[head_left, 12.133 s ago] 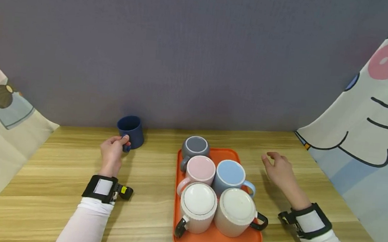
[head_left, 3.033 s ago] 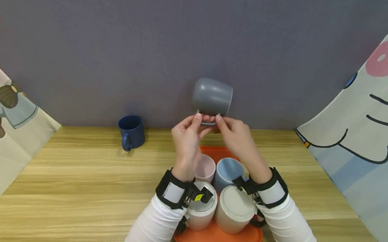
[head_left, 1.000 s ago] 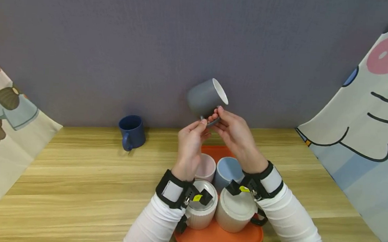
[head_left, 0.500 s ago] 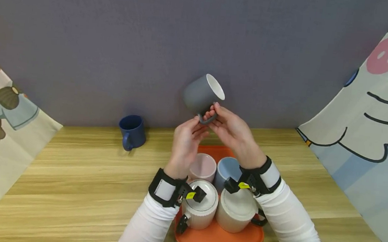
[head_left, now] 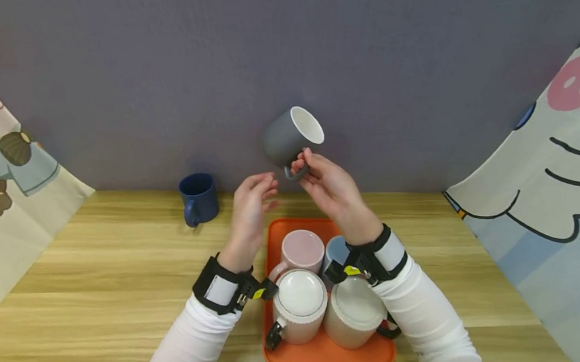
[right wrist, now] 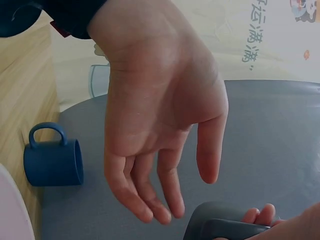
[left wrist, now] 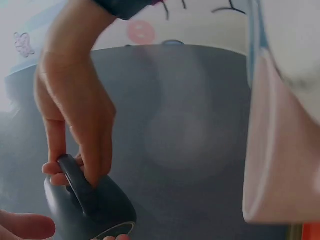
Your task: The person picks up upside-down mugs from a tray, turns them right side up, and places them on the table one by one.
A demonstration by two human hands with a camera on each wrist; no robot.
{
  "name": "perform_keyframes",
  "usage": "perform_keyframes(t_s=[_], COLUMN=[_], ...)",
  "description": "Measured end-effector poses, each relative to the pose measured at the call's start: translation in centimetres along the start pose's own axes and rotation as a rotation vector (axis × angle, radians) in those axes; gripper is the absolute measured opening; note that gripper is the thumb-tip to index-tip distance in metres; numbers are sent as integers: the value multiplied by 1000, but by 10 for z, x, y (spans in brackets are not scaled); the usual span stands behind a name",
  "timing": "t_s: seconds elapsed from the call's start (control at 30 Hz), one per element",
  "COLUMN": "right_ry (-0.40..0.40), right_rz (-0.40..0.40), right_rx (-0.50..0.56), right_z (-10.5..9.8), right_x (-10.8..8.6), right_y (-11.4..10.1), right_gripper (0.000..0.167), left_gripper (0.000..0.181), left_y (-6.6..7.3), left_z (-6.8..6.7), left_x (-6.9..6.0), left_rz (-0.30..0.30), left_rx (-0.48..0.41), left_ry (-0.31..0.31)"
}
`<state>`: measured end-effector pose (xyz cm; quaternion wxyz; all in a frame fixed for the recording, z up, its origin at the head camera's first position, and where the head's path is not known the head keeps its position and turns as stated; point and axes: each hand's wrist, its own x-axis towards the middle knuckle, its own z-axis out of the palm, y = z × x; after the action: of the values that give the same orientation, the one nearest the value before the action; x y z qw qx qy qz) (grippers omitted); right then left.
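A grey mug [head_left: 286,137] with a white inside is held up in front of the dark backdrop, tilted with its mouth up and to the right. My right hand [head_left: 338,194] pinches its handle; the left wrist view shows fingers hooked round the handle [left wrist: 77,182]. Just left of the mug my left hand [head_left: 251,206] is apart from it, fingers loosely bent around nothing, as the right wrist view confirms. Below stand a pink mug [head_left: 303,248], a light blue mug [head_left: 337,249] partly covered by my right wrist, and two white mugs [head_left: 302,294] [head_left: 355,304], bottoms up.
An orange tray [head_left: 326,359] carries the upside-down mugs on the wooden table [head_left: 105,280]. Farther left, a dark blue mug [head_left: 200,199] stands upright near the backdrop, its handle toward me. Printed cloths [head_left: 543,186] hang at both sides.
The grey mug has left the tray's back corner, turned from sideways to mouth up, and shifted left. My left hand has let go of its handle and drawn away left. Earlier it held the dark blue mug.
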<state>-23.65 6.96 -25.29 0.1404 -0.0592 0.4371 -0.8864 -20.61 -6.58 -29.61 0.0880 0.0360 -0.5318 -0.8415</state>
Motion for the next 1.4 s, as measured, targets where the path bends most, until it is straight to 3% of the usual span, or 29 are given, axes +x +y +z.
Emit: perform_keyframes(t_s=[0.27, 0.5, 0.63, 0.87, 1.2, 1.4], right_ry=[42, 80, 89, 121, 184, 208], right_rz=[21, 45, 63, 64, 71, 76], right_rx=[-33, -65, -61, -88, -62, -83], right_z=[11, 23, 26, 29, 38, 45], right_x=[12, 21, 26, 33, 47, 57], right_y=[9, 22, 29, 38, 53, 62], right_gripper=[16, 16, 18, 17, 12, 30], left_gripper=[27, 25, 30, 33, 45, 49], left_y=[-9, -23, -31, -38, -41, -43], left_z=[-18, -38, -48, -65, -90, -101], left_x=[4, 9, 10, 11, 11, 7], left_rz=[190, 417, 484, 485, 479, 470], left_rx=[330, 726, 854, 970, 1152, 1218], left_ry=[8, 65, 57, 49, -20, -52])
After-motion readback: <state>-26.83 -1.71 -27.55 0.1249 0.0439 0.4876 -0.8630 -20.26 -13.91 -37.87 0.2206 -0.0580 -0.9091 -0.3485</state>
